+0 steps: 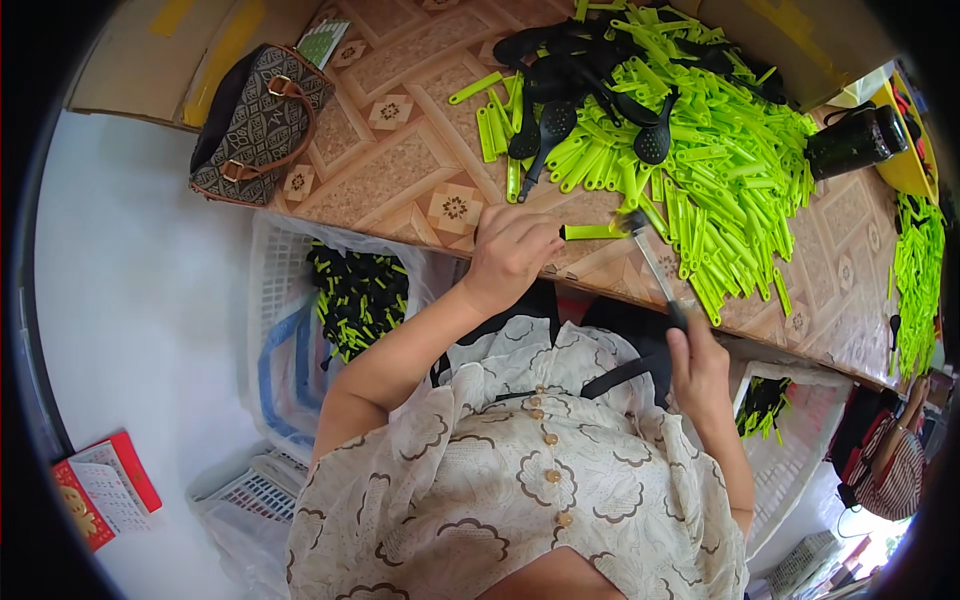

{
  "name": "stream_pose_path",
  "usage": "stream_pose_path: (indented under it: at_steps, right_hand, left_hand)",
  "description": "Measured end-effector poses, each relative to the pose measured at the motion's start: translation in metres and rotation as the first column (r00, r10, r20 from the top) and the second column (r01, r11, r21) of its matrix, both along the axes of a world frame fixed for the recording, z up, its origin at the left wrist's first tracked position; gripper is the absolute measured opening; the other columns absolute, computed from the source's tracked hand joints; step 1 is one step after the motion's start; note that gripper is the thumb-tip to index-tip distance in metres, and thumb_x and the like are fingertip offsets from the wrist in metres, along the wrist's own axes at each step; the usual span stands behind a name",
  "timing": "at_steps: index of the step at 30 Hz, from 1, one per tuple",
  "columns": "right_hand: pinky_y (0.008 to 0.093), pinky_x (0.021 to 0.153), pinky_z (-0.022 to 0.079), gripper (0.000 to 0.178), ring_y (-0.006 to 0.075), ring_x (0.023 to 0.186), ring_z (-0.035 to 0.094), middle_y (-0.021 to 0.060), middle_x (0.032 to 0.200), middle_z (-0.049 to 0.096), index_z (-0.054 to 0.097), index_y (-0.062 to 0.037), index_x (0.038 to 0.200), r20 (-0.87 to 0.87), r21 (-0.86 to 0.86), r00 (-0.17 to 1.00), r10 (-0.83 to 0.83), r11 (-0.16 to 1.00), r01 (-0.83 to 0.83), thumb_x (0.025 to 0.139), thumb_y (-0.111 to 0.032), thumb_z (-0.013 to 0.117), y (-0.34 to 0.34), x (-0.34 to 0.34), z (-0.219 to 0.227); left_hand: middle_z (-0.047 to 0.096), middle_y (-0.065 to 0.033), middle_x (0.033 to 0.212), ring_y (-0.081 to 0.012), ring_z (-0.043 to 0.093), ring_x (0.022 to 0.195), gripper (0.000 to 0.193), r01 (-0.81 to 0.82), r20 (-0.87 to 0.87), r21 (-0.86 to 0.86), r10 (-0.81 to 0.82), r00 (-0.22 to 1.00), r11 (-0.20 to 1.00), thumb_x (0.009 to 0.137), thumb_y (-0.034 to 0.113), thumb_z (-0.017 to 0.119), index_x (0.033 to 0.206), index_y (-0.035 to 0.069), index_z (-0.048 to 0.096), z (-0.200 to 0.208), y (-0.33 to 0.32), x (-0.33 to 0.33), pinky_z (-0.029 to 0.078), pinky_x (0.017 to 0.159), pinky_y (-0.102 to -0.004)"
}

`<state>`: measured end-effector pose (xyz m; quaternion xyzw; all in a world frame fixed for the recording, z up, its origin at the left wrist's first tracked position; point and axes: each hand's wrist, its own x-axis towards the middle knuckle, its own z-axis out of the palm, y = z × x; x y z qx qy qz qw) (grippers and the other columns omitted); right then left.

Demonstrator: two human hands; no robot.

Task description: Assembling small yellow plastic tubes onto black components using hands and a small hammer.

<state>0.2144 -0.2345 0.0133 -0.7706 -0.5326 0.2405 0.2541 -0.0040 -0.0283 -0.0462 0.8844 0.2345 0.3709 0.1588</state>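
Note:
My left hand is closed at the table's front edge. It holds a piece with a bright green handle; only a little black shows where the handle meets my fingers, and the rest is hidden. In my right hand, wrapped round a dark grip, is a hammer with a metal shaft. Its blurred head is at the free end of the green handle; I cannot tell whether they touch. Behind both hands spreads a large heap of green handles. Black slotted spoons lie at the heap's left side.
A patterned handbag sits at the table's left end, a dark bottle at the right. Below the table edge, a lined white crate holds green-and-black pieces. A second lined bin stands to my right. Another person is at far right.

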Motion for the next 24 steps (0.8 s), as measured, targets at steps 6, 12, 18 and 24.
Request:
stream_pose_path:
  at_steps: [6, 12, 18, 24]
  right_hand:
    - [0.0444, 0.063, 0.048, 0.025, 0.0398, 0.069, 0.062, 0.0221, 0.075, 0.06, 0.057, 0.0005, 0.112, -0.062, -0.027, 0.998, -0.021, 0.999, 0.019, 0.1, -0.021, 0.054, -0.004, 0.009, 0.01]
    - [0.0429, 0.065, 0.049, 0.029, 0.038, 0.072, 0.063, 0.021, 0.082, 0.061, 0.057, 0.0, 0.118, -0.143, -0.001, 0.983, 0.119, 0.993, -0.12, 0.099, -0.022, 0.057, 0.01, -0.006, 0.017]
    - [0.0439, 0.063, 0.05, 0.026, 0.0404, 0.071, 0.063, 0.0215, 0.082, 0.062, 0.056, 0.0006, 0.116, -0.059, 0.262, 0.98, 0.188, 0.951, -0.167, 0.097, -0.017, 0.059, 0.015, -0.017, 0.012]
    - [0.0481, 0.06, 0.047, 0.023, 0.0416, 0.069, 0.062, 0.0221, 0.076, 0.061, 0.056, -0.0003, 0.109, -0.065, 0.039, 0.984, 0.168, 0.985, -0.166, 0.097, -0.019, 0.059, 0.026, -0.009, 0.027]
  left_hand:
    - [0.067, -0.0057, 0.097, -0.0252, 0.061, 0.093, 0.021, 0.041, 0.011, 0.0, -0.041, 0.999, 0.999, 0.075, 0.005, 0.075, 0.094, 0.005, 0.068, -0.005, -0.001, -0.007, 0.043, 0.084, -0.04]
    - [0.067, -0.0066, 0.098, -0.0272, 0.061, 0.095, 0.017, -0.043, 0.006, -0.073, 0.044, 0.999, 0.996, 0.074, 0.001, 0.073, 0.09, 0.004, 0.068, -0.008, -0.001, -0.02, 0.044, 0.085, -0.0398]
    - [0.067, -0.0083, 0.089, -0.0297, 0.063, 0.088, 0.016, -0.073, 0.145, -0.217, 0.106, 0.984, 0.973, 0.073, -0.002, 0.073, 0.082, 0.004, 0.062, -0.01, -0.006, -0.014, 0.047, 0.081, -0.0384]
    - [0.067, -0.0086, 0.089, -0.0301, 0.063, 0.088, 0.017, -0.06, 0.108, -0.223, 0.086, 0.99, 0.973, 0.073, -0.003, 0.073, 0.084, 0.003, 0.061, -0.007, 0.001, -0.014, 0.049, 0.079, -0.039]
